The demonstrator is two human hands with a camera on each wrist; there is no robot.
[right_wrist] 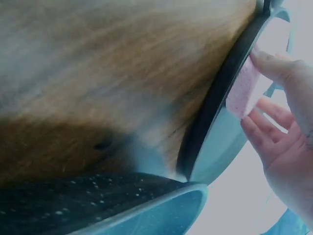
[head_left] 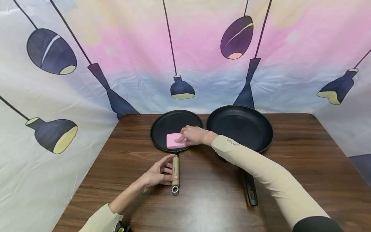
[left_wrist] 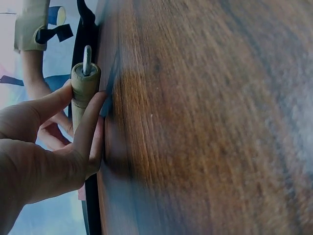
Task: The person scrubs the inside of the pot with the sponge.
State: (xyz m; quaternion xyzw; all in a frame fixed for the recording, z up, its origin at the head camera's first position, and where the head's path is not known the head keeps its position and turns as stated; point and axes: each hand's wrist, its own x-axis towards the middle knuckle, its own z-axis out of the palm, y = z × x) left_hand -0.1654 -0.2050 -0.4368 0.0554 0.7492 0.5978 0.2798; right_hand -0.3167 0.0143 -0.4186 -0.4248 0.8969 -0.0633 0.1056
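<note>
A flat black pan (head_left: 169, 124) lies near the back of the table, its wooden handle (head_left: 175, 169) pointing toward me. My left hand (head_left: 158, 172) grips that handle from the left, thumb and fingers on either side, as the left wrist view also shows at the handle (left_wrist: 84, 85). Over the front part of the pan, my right hand (head_left: 195, 135) holds a pink sponge (head_left: 173, 141) between thumb and fingers. In the right wrist view the sponge (right_wrist: 244, 88) sits at the pan's inner surface, just inside the rim.
A larger, deeper black frying pan (head_left: 237, 124) stands just right of the flat one, its black handle (head_left: 250, 188) partly hidden under my right forearm. Both are on a brown wooden table (head_left: 208, 206). Behind hangs a cloth backdrop (head_left: 130, 71) with painted lamps.
</note>
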